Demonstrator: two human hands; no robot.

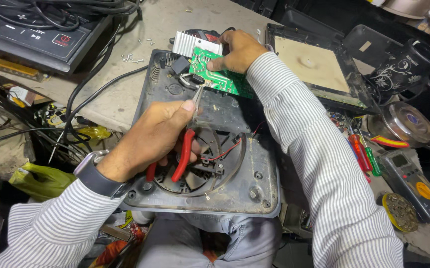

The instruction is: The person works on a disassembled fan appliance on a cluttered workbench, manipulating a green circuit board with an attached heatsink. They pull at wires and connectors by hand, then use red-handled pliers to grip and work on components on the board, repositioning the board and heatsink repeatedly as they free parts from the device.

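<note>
Left hand (153, 136) is clamped on red-handled pliers (185, 149) pointing up toward the green circuit board (220, 74), which the right hand (237, 49) pinches just beyond.

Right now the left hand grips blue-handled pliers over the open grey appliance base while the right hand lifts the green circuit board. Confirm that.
Not quite: the head view shows the pliers have red handles, not blue. The left hand does grip them over the open grey appliance base, and the right hand does lift the green circuit board.
</note>
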